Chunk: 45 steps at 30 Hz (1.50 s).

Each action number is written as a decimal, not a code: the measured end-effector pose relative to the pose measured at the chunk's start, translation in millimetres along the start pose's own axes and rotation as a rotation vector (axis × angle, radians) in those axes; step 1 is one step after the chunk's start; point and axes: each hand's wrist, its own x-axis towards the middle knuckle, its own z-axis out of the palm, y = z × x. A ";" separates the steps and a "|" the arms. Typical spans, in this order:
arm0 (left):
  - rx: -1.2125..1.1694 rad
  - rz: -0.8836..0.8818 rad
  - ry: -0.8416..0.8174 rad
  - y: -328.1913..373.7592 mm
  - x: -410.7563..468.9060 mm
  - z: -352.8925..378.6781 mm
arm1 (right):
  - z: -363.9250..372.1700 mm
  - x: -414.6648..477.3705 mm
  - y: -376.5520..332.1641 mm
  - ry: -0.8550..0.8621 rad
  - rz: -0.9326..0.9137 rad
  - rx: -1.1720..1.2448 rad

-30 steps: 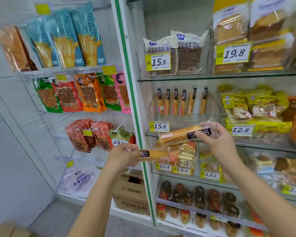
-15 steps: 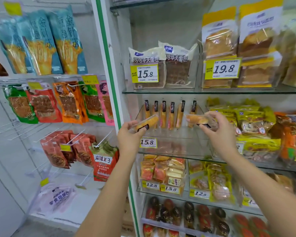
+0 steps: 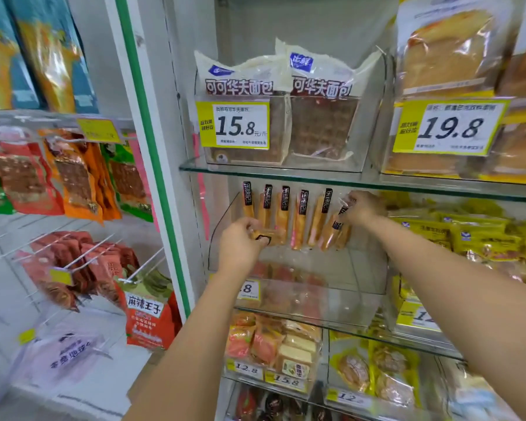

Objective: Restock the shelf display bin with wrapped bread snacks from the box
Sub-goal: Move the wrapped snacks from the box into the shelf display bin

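Note:
A clear plastic display bin (image 3: 362, 268) sits on the middle glass shelf. Several wrapped bread sticks (image 3: 299, 220) with black labels stand upright against its back. My left hand (image 3: 240, 241) is inside the bin at the left, shut on one wrapped bread stick (image 3: 268, 237) that lies almost level, low beside the standing row. My right hand (image 3: 362, 208) reaches into the bin's right side and grips another wrapped bread stick (image 3: 339, 226), held nearly upright at the right end of the row. The box is out of view.
The glass shelf (image 3: 316, 174) above carries cocoa waffle bread bags (image 3: 249, 95) and price tags. Yellow snack packs (image 3: 468, 235) fill the bin to the right. More bread bins (image 3: 274, 350) sit below. Hanging snack bags (image 3: 73, 177) on wire hooks fill the left rack.
Both hands have moved up and forward from in front of the shelf into the bin. The right stick now stands at the row's end; the left stick is low at the row's left.

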 end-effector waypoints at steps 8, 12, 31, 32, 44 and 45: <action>0.142 -0.048 -0.118 -17.0 40.7 13.7 | 17.1 61.1 -1.8 -0.112 0.054 -0.009; 0.141 -0.031 -0.150 -18.5 51.3 15.5 | 29.4 80.0 10.0 -0.021 0.021 -0.017; 0.155 -0.038 -0.177 -1.7 61.9 3.3 | 46.1 96.9 44.3 0.172 -0.316 -0.003; 0.139 -0.041 -0.172 -1.1 60.8 3.0 | 46.9 97.7 45.4 0.180 -0.320 -0.012; 0.082 -0.048 -0.114 5.4 53.6 -10.1 | 40.1 9.0 -19.1 -0.224 -0.525 -0.011; 0.087 -0.045 -0.117 5.6 53.8 -11.1 | 46.7 -2.4 -30.4 -0.390 -0.553 -0.041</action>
